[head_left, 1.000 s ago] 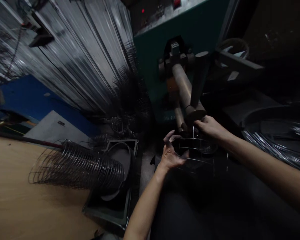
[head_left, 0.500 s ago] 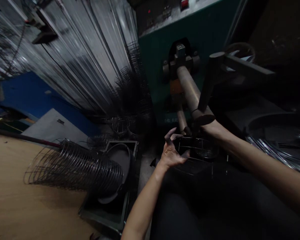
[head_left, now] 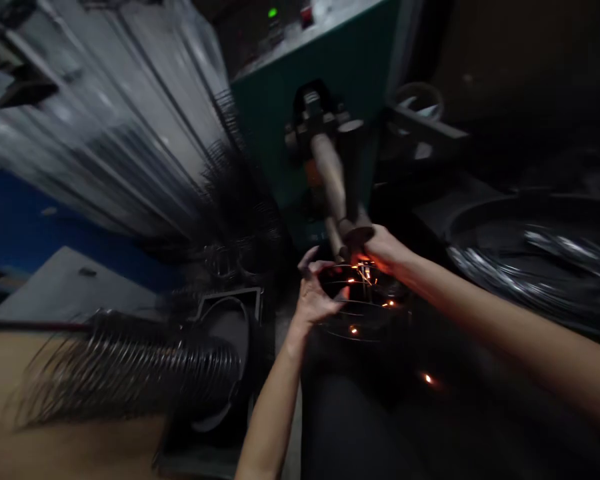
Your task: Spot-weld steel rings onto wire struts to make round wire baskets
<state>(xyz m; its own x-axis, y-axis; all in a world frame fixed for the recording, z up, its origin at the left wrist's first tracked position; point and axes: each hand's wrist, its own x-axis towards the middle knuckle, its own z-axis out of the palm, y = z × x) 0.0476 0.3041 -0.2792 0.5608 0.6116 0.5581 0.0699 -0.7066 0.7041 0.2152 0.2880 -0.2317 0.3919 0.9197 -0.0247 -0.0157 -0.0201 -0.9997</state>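
My left hand (head_left: 314,297) curls its fingers and thumb around the left side of a round wire frame (head_left: 360,302), made of thin metal rings. The frame sits beneath the tip of a thick metal arm (head_left: 330,177) on a green welding machine (head_left: 265,140). Close against that tip, my right hand (head_left: 385,250) is closed at the frame's far side. Its fingertips are partly hidden by the arm end and the glare, so what they pinch cannot be made out. Orange sparks (head_left: 365,272) glow at the contact spot and scatter below it.
On the left, a stack of wire rings (head_left: 155,363) lies on its side, its end against a dark round pan (head_left: 230,333) over a crate (head_left: 257,300). Shiny wire pieces lie in a round container (head_left: 453,233) at right. A blue panel (head_left: 55,213) stands far left.
Sparks have appeared where the arm tip meets the frame. The small machine light has turned from red to green. The view has swung, shifting the scene leftward; my right hand shows more clearly.
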